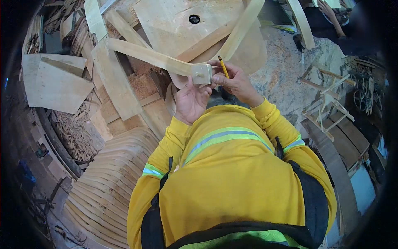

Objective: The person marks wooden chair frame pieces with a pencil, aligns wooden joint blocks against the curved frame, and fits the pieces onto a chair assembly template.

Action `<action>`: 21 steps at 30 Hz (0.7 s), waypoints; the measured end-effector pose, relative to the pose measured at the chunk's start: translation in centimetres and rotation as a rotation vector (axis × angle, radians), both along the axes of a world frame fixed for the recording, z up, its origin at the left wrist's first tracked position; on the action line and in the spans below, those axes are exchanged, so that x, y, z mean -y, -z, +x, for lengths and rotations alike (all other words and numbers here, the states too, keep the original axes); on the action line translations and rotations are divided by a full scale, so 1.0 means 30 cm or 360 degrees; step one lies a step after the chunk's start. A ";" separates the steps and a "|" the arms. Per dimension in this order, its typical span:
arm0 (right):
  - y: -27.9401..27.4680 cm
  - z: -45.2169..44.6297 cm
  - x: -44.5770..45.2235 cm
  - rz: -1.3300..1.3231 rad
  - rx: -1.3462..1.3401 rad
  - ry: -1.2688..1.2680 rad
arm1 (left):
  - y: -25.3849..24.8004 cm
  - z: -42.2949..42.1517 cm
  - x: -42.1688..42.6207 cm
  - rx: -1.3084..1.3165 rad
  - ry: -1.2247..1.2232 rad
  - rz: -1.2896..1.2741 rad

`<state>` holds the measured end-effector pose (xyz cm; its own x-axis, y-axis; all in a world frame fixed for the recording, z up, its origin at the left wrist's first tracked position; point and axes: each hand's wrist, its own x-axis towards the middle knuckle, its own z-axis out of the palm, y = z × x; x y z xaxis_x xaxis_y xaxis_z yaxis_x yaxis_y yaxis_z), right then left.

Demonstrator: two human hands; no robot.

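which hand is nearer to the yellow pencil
Right: the right hand holds the yellow pencil, while the left hand is off to the pencil's left, not touching it.

1. Floor [286, 62], at right: we record a grey, worn surface, strewn with pale dust.
2. Wooden frame [329, 99], slender-legged: we find it on that floor, apart from the large panel.
3. Large panel [161, 16], pale, showing a dark round patch [194, 19]; we see a straight board [207, 41] slanting across it. A curved strip [149, 55] passes over; we cannot tell whether it rests there.
4. Sawdust [143, 87], heaped beside a flat board [116, 83].
5. Offcuts [76, 137], loose pile, at left; we list overlapping plywood pieces [58, 83] just above.
6. Curved pieces [110, 182], close-stacked; we cannot see their support.
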<state>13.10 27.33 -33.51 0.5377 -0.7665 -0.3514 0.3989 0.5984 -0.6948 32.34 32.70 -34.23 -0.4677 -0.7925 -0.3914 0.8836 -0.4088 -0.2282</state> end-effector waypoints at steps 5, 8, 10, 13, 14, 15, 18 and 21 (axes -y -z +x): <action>-0.038 0.003 0.014 0.0001 -0.0062 -0.0008 | 0.013 0.012 -0.009 0.0038 0.0053 -0.0004; -0.050 0.004 0.016 -0.0035 -0.0101 -0.0016 | -0.016 0.006 -0.002 0.0201 0.0092 -0.0006; -0.052 -0.006 0.012 -0.0120 -0.0230 -0.0035 | -0.013 0.002 -0.011 0.0490 0.0118 0.0003; 0.027 -0.020 -0.005 -0.0467 -0.0561 -0.0058 | 0.028 -0.022 -0.022 0.1266 0.0196 -0.0105; 0.061 -0.024 -0.009 -0.0472 -0.0565 -0.0078 | 0.047 -0.027 -0.026 0.1392 0.0238 -0.0153; 0.097 -0.029 -0.015 -0.0473 -0.0570 -0.0099 | 0.069 -0.032 -0.032 0.1516 0.0282 -0.0198; 0.177 -0.054 -0.026 -0.0901 -0.0944 -0.0210 | 0.143 -0.040 -0.059 0.1829 0.0354 -0.0379; 0.172 -0.049 -0.044 -0.1181 -0.1212 -0.0313 | 0.193 -0.034 -0.093 0.1985 0.0423 -0.0392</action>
<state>11.63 28.65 -38.67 0.5110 -0.8499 -0.1288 -0.3481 -0.0677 -0.9350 31.33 35.50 -40.03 -0.0488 -0.8452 -0.5322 0.3303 -0.5165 0.7900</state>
